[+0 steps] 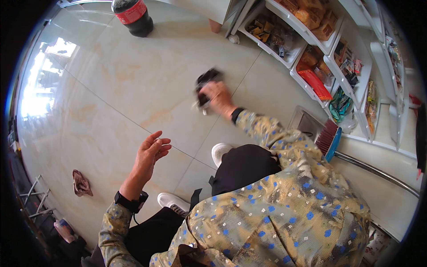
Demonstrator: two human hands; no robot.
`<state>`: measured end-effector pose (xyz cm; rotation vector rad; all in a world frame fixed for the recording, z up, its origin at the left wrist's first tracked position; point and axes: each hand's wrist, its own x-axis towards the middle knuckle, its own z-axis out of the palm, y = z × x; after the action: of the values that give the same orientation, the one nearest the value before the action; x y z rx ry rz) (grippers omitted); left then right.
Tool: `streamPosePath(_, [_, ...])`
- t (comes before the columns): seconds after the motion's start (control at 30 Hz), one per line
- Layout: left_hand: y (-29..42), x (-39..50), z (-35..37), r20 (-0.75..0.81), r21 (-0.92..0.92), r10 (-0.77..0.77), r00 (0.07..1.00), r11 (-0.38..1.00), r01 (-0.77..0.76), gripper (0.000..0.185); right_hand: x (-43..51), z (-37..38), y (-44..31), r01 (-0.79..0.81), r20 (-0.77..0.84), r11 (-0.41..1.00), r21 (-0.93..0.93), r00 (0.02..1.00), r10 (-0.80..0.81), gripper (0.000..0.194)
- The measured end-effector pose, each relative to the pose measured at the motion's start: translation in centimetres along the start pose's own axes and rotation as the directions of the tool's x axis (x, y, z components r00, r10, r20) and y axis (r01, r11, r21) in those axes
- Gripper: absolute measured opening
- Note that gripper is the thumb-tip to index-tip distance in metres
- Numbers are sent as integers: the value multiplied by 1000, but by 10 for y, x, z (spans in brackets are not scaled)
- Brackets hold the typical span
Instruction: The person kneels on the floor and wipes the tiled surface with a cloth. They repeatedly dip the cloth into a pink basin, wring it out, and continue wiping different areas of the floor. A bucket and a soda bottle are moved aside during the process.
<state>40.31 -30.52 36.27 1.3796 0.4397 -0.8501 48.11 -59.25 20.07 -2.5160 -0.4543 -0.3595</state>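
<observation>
My right hand (217,95) reaches forward over the pale tiled floor (140,83), closed on a dark, blurred object (210,76) with light bits at its lower end; its kind is unclear. Nothing is in my left hand (150,152), which hangs above the floor with fingers apart. Black bands circle both wrists, and a small black device sits on the left one. A crumpled brownish-pink cloth (81,183) lies on the floor to the left.
A dark soda bottle (133,16) with a red label stands at the top. White bins (280,43) of packaged goods line the upper right. Beside me at right are a blue-headed broom (333,143) and a dustpan (303,120). A metal rack (36,197) is at left.
</observation>
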Motion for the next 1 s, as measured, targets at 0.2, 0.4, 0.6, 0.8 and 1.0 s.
streamPosePath(0.2, [-6,0,-15,0,25,30,1000,999,-30,46,-33,-27,-68,-191,53,880,435,981,187,43])
streamPosePath(0.4, [-23,1,-31,-68,-52,-63,996,997,59,42,-62,-142,113,-571,-153,748,-337,817,555,34])
streamPosePath(0.6, [-28,7,-33,-26,-34,-60,998,998,59,44,-71,-92,125,-697,-45,573,-432,651,758,26])
streamPosePath(0.8, [-26,11,-28,-27,-75,-65,998,995,62,46,-80,27,-56,-430,399,898,-90,811,428,33])
streamPosePath(1.0, [-25,7,-35,-74,7,-25,997,1000,26,49,-14,9,-78,-612,592,480,629,777,216,38])
